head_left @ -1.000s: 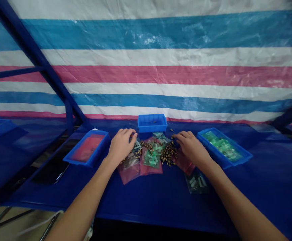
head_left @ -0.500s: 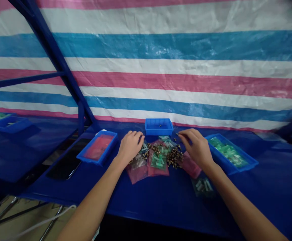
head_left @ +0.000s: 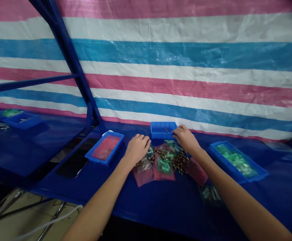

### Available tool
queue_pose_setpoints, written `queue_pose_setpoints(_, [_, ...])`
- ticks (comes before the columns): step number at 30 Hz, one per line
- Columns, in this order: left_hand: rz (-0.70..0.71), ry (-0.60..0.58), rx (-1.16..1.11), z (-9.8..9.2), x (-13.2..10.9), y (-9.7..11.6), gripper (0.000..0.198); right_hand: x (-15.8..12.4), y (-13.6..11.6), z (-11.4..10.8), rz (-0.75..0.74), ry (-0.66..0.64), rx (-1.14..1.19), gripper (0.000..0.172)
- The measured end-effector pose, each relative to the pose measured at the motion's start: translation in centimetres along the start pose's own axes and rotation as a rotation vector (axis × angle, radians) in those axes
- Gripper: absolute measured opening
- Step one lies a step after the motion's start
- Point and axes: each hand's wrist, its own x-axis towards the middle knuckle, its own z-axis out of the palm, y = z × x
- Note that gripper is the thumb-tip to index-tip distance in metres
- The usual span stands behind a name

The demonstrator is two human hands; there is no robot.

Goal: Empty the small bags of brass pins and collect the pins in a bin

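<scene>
My left hand (head_left: 137, 148) rests at the left side of a pile of small parts and bags, fingers loosely bent and touching a clear bag (head_left: 150, 150). Closed in a pinch, my right hand (head_left: 185, 138) is at the right front corner of a small blue tray (head_left: 163, 135); whatever its fingertips hold is hidden. A small metal piece (head_left: 166, 130) lies inside that tray. Between my hands are brass-coloured screw-like parts (head_left: 179, 162), a bag of green plugs (head_left: 165, 165) and pink bags (head_left: 144, 178). Another pink bag (head_left: 198, 171) lies under my right forearm.
A blue tray with pink bags (head_left: 105, 148) stands left, beside a black phone (head_left: 71, 165). On the right is a blue tray of green bags (head_left: 236, 160). A bag of pale plugs (head_left: 210, 194) lies nearer me. A blue metal frame (head_left: 71, 60) and striped sheet (head_left: 186, 80) rise behind.
My right hand has moved left and slightly away from me, from beside the pile to the tray's corner. My left hand stays on the pile. The whole view has shifted slightly.
</scene>
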Motion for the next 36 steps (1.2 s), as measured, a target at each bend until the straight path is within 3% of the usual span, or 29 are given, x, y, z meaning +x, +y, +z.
queue_pose_setpoints(9, [0.0,-0.022,0.013,0.2,-0.1,-0.2,0.03,2.1,0.7,0.9,-0.021,-0.009,0.009,0.021])
queue_pose_setpoints(21, [0.003,-0.023,0.002,0.5,0.0,-0.4,0.03,-0.3,0.3,-0.7,-0.15,-0.082,0.094,0.019])
queue_pose_setpoints(24, [0.005,-0.022,0.006,0.6,0.0,-0.6,0.029,-1.3,1.1,-0.8,-0.054,0.009,0.184,0.031])
queue_pose_setpoints(27, [-0.002,-0.016,0.004,0.7,0.0,-0.7,0.028,-3.4,2.2,-0.7,0.138,0.085,0.18,0.036])
queue_pose_setpoints(32, [-0.03,-0.003,0.009,0.6,0.0,-0.6,0.025,-6.8,3.0,0.1,0.277,-0.124,0.024,0.026])
queue_pose_setpoints(36, [-0.046,-0.003,0.007,0.6,0.0,-0.5,0.024,-7.5,2.7,0.0,0.282,-0.168,0.073,0.015])
